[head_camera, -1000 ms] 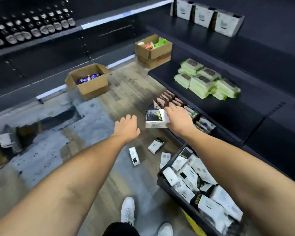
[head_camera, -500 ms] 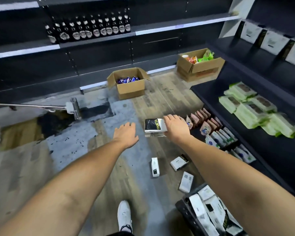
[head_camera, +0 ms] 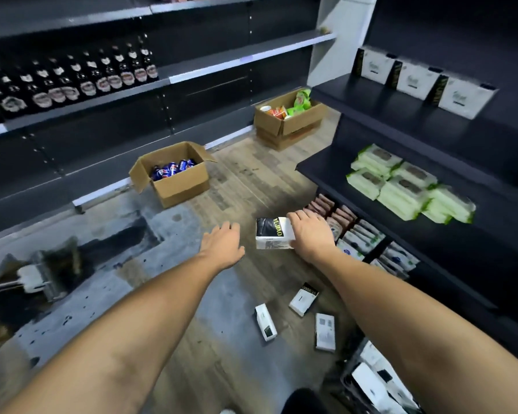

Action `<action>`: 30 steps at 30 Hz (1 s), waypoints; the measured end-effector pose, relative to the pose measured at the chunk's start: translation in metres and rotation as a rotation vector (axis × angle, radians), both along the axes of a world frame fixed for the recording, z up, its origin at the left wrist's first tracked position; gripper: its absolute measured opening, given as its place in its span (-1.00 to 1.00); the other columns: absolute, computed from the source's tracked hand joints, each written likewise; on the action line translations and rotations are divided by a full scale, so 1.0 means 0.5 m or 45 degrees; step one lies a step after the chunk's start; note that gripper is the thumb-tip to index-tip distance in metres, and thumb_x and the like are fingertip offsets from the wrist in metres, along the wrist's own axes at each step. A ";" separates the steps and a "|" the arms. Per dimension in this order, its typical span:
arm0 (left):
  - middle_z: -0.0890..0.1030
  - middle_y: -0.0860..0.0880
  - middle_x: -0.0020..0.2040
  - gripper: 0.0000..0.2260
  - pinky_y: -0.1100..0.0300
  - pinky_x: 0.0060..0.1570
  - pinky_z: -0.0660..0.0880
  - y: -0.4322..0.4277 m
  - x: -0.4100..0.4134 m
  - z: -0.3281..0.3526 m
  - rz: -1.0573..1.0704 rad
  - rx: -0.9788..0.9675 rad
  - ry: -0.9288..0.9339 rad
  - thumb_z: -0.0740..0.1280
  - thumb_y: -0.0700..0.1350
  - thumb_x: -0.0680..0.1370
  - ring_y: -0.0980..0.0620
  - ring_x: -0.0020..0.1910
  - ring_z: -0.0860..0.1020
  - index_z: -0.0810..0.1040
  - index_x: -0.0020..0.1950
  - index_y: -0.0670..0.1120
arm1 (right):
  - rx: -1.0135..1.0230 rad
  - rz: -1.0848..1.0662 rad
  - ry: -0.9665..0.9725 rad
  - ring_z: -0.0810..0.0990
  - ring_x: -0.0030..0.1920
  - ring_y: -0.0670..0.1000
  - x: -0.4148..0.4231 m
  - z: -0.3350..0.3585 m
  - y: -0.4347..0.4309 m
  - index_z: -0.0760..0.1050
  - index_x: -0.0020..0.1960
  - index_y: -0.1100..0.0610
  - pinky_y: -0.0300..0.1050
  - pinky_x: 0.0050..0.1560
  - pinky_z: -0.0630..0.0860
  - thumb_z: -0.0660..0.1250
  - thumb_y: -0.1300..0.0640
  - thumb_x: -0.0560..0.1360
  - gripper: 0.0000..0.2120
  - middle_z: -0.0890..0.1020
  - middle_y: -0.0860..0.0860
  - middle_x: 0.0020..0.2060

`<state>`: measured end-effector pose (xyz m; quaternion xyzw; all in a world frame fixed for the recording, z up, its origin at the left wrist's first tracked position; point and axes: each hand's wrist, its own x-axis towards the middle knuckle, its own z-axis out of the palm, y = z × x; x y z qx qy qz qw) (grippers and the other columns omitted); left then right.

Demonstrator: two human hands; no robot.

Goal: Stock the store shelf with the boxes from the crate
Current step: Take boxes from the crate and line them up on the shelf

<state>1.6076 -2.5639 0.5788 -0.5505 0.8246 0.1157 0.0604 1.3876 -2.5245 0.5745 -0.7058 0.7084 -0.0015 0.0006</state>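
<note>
A: What's changed?

B: The view has lifted. The crate (head_camera: 349,383) has slid to the lower right corner, and the upper-right shelf (head_camera: 371,100) now shows fully. The box (head_camera: 274,234) stays mid-frame in the right hand (head_camera: 310,236), fingers curled over its top. I'd judge it's bound for that shelf.

A: The left hand (head_camera: 223,242)?

B: Just beside the box, fingers loosely spread, holding nothing.

A: Counts?

B: Three floor boxes (head_camera: 304,298) near the crate, one box held, two cartons (head_camera: 174,174) farther off, three shelf boxes (head_camera: 416,79) at upper right. The crate's contents are too cropped to count.
</note>
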 end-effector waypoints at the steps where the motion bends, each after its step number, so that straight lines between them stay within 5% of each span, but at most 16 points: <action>1: 0.42 -0.13 0.31 -0.57 -0.05 0.20 0.41 -0.017 -0.027 0.002 -0.038 -0.003 0.005 0.26 0.09 0.57 -0.19 0.31 0.41 0.35 0.35 -0.12 | -0.006 -0.033 -0.004 0.44 0.26 0.10 -0.023 0.004 -0.005 0.35 0.33 0.07 -0.05 0.26 0.31 0.41 0.10 0.44 -0.50 0.49 0.04 0.23; 16: 0.42 -0.12 0.31 -0.56 -0.08 0.22 0.40 -0.229 -0.409 0.052 -0.453 -0.047 0.009 0.26 0.08 0.56 -0.19 0.31 0.41 0.33 0.36 -0.09 | -0.036 -0.436 0.022 0.43 0.26 0.10 -0.359 0.045 -0.084 0.33 0.33 0.07 -0.06 0.23 0.31 0.41 0.07 0.44 -0.50 0.49 0.03 0.24; 30: 0.41 -0.10 0.31 -0.54 -0.08 0.16 0.43 -0.383 -0.615 0.054 -0.978 -0.037 0.056 0.26 0.10 0.58 -0.16 0.27 0.42 0.30 0.41 -0.07 | -0.040 -0.928 0.114 0.45 0.24 0.14 -0.453 0.078 -0.103 0.36 0.29 0.11 -0.03 0.16 0.34 0.35 0.16 0.46 -0.58 0.51 0.06 0.23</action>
